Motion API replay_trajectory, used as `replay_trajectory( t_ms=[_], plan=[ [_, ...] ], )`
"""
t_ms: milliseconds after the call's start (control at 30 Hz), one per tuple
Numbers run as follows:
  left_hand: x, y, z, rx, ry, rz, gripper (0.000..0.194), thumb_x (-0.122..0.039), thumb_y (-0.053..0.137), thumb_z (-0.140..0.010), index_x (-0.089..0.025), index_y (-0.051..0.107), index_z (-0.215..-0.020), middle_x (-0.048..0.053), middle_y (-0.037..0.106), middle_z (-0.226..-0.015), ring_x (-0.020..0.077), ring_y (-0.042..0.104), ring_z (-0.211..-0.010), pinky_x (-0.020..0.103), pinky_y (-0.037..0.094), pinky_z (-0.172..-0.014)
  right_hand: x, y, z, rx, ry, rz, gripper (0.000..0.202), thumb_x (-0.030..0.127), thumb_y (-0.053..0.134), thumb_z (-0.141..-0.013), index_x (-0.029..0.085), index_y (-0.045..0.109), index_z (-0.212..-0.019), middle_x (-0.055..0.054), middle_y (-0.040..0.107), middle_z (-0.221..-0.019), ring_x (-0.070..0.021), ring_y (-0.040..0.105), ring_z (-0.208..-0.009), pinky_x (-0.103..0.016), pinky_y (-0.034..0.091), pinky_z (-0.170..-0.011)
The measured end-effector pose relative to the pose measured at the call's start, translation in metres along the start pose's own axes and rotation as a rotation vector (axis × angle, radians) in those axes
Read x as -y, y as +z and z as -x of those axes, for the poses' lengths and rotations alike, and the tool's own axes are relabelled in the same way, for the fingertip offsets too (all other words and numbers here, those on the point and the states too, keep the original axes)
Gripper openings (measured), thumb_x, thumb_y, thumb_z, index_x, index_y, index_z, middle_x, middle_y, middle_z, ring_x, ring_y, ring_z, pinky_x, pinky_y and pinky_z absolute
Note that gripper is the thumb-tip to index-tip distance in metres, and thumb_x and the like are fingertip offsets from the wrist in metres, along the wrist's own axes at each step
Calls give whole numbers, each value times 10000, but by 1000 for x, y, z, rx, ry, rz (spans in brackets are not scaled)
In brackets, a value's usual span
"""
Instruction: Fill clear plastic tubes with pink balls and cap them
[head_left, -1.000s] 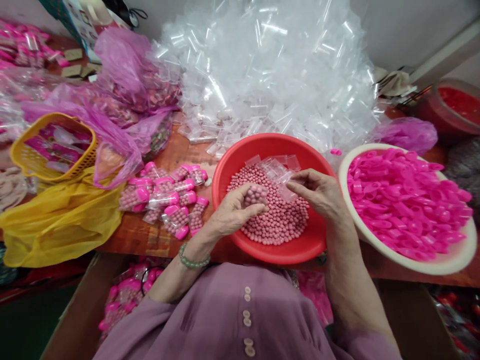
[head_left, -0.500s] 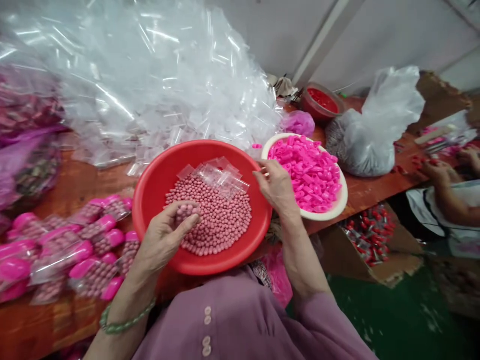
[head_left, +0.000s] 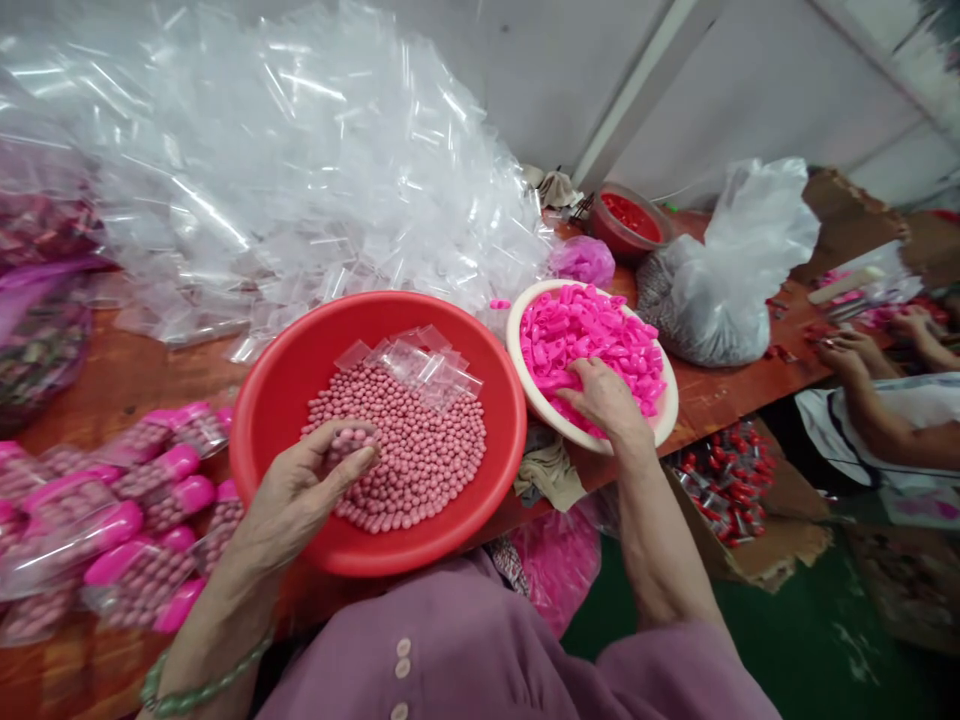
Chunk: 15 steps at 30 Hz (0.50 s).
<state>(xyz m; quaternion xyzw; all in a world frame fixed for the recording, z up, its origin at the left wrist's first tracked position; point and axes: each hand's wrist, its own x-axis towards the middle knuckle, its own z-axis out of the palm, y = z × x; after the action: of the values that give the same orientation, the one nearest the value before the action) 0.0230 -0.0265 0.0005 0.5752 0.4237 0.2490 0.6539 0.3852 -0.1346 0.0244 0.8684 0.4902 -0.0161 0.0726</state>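
My left hand (head_left: 304,490) is closed around a small clear case filled with pink beads (head_left: 351,438), held over the near left part of a red basin (head_left: 262,400). In that basin lie many loose pink beads (head_left: 420,460) and several clear plastic sleeves (head_left: 431,368). My right hand (head_left: 606,400) has reached into a white bowl (head_left: 667,420) heaped with bright pink plastic caps (head_left: 592,325). Thumb and fingers close on a pink cap (head_left: 556,382) at the bowl's near left side; the fingertips are partly lost among the caps.
Bead packs with pink caps (head_left: 150,490) lie left of the basin. Behind it rises a large heap of clear sleeves (head_left: 300,170). A tied plastic bag (head_left: 720,290) stands beyond the bowl. A cardboard box (head_left: 780,540) holds red-capped pieces. At far right, a co-worker's hands (head_left: 851,355) are visible.
My right hand has moved from the red basin's right rim into the white bowl of pink caps. My left hand still holds the bead-filled case over the basin. The view has shifted slightly.
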Motion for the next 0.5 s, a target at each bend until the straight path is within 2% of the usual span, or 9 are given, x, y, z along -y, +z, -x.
replay_trajectory(
  t_ms=[67, 133, 167, 267, 367, 500],
  plan=[
    [-1, 0, -1, -8, -14, -10, 407, -491, 760, -745, -189, 685, -1007, 5, 650, -866, 113, 593, -800, 192, 493, -750, -4, -6, 0, -110, 8, 10, 377, 377, 566, -887, 110, 609, -1150, -186, 618, -1095, -323, 571, -1046, -432, 458, -912],
    [-1, 0, -3, -5, -22, -17, 421, -501, 767, -731, -185, 689, -998, 10, 654, -855, 120, 591, -788, 196, 496, -735, -11, -12, -8, -221, 45, 47, 540, 420, 604, -860, 102, 532, -1290, -230, 554, -1235, -384, 512, -1151, -503, 439, -938],
    [-2, 0, -3, 1, -22, -25, 419, -501, 769, -731, -186, 691, -996, 13, 657, -858, 123, 592, -791, 196, 496, -732, -15, -14, -15, -236, 51, 57, 629, 430, 629, -840, 114, 475, -1362, -244, 498, -1327, -410, 479, -1200, -532, 430, -944],
    [-1, 0, -3, 12, -18, -41, 393, -485, 765, -744, -196, 693, -1000, 17, 667, -879, 130, 599, -809, 196, 497, -732, -24, -15, -41, -126, 11, 56, 770, 420, 661, -807, 164, 357, -1467, -237, 355, -1486, -442, 409, -1293, -560, 409, -969],
    [2, -1, -2, -2, -18, -14, 361, -466, 758, -762, -203, 688, -999, 12, 664, -878, 124, 596, -805, 193, 493, -731, -26, -10, -58, -30, -18, 87, 740, 434, 632, -814, 154, 384, -1452, -243, 385, -1444, -457, 402, -1297, -558, 388, -988],
    [1, -3, -5, 49, -31, 32, 301, -430, 757, -772, -193, 688, -943, 3, 645, -832, 106, 577, -765, 188, 481, -707, -24, -8, -56, 39, -69, 176, 691, 415, 590, -841, 162, 405, -1457, -270, 377, -1409, -495, 401, -1269, -561, 389, -962]
  ],
)
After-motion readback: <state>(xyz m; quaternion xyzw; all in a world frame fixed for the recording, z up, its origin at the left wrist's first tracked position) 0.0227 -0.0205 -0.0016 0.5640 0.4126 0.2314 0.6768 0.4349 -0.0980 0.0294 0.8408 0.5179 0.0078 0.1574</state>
